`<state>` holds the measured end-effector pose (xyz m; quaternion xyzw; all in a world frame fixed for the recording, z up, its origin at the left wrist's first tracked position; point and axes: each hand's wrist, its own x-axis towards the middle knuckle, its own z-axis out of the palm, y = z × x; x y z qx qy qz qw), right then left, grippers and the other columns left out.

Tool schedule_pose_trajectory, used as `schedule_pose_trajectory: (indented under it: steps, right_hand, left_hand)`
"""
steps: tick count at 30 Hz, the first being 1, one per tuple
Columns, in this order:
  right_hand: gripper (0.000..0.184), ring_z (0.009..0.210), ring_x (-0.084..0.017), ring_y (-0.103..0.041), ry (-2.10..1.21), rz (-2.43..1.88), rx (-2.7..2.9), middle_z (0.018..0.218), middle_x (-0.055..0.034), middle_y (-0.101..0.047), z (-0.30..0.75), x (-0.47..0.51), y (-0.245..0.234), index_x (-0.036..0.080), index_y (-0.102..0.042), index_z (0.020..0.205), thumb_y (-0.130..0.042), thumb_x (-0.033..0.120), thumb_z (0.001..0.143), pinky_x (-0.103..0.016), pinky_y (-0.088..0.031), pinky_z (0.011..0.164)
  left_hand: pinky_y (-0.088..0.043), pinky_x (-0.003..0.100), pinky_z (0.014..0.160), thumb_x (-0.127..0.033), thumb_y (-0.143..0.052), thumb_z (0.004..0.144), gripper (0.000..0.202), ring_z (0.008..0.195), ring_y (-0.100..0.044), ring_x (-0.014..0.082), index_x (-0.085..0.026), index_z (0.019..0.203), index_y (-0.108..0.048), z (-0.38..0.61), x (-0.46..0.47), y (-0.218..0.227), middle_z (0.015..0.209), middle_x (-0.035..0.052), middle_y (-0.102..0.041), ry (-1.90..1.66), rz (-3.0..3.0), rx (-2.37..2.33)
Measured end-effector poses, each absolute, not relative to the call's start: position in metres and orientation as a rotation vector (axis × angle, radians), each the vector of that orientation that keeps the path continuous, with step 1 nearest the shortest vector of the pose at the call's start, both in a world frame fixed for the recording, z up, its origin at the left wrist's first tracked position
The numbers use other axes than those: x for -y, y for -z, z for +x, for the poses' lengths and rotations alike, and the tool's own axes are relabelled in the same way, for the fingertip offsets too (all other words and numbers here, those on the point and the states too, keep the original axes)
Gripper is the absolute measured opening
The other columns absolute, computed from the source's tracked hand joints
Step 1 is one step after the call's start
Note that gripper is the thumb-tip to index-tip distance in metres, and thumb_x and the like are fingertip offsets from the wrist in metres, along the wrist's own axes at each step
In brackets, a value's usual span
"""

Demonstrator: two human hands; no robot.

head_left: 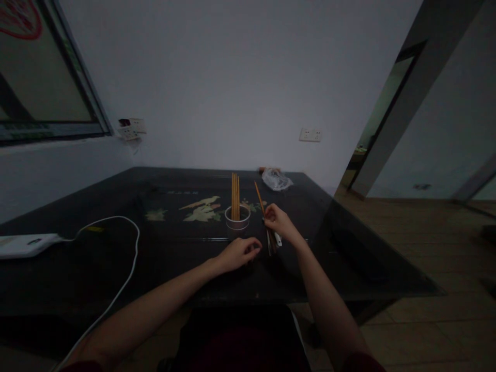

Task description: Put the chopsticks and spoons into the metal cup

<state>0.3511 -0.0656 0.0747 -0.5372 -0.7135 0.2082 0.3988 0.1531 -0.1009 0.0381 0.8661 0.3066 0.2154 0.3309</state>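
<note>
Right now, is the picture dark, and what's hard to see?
Head view: yes, dim, though the sticks in the cup stand out; head view: the dark flat thing at right almost melts into the black table; head view: no strong glare shows.

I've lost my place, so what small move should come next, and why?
Probably carry the thin stick in your right hand over to the round container and stand it inside: similar sticks already stand there, and the container looks to have space beside them.
</note>
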Motion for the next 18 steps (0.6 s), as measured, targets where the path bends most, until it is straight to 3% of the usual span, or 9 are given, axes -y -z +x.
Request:
schedule_pose_trajectory:
  steps: [4, 9, 14, 18]
  right_hand:
    - [0.019, 0.053, -0.007, -0.044, -0.724, -1.033, 1.701, 0.073, 0.0059, -0.048, 0.333, 0.074, -0.080, 0.021, -0.041, 0.081, -0.056, 0.023, 0.068, -0.019, -0.038, 0.051]
    - [0.023, 0.058, -0.008, -0.047, -0.834, -0.861, 1.587, 0.079, 0.0040, -0.046, 0.320, 0.083, -0.083, 0.023, -0.041, 0.084, -0.059, 0.026, 0.071, -0.018, -0.042, 0.046]
    - [0.022, 0.068, -0.010, -0.051, -0.858, -0.783, 1.622, 0.078, 0.0033, -0.048, 0.314, 0.087, -0.083, 0.022, -0.043, 0.083, -0.062, 0.026, 0.072, -0.020, -0.047, 0.056]
    - [0.030, 0.067, -0.010, -0.052, -0.975, -0.741, 1.596, 0.082, 0.0035, -0.048, 0.315, 0.088, -0.082, 0.024, -0.042, 0.088, -0.067, 0.028, 0.070, -0.019, -0.047, 0.053]
  left_hand:
    - [-0.041, 0.019, 0.049, -0.037, -0.044, 0.090, 0.031, 0.046, -0.053, 0.0090, -0.016, 0.110, -0.056, 0.156, 0.102, -0.038, 0.061, -0.0034, -0.058, -0.660, 2.117, -0.853]
    - [-0.041, 0.020, 0.047, -0.044, -0.046, 0.089, 0.039, 0.045, -0.052, 0.0093, -0.015, 0.114, -0.052, 0.157, 0.102, -0.038, 0.060, -0.0040, -0.057, -0.796, 1.977, -0.835]
    - [-0.038, 0.020, 0.046, -0.045, -0.041, 0.091, 0.035, 0.044, -0.048, 0.0082, -0.014, 0.102, -0.053, 0.156, 0.099, -0.036, 0.058, -0.0041, -0.054, -0.897, 1.938, -0.834]
    - [-0.037, 0.020, 0.048, -0.040, -0.041, 0.092, 0.030, 0.046, -0.047, 0.0087, -0.014, 0.094, -0.055, 0.155, 0.099, -0.039, 0.056, -0.0037, -0.054, -0.895, 2.027, -0.857]
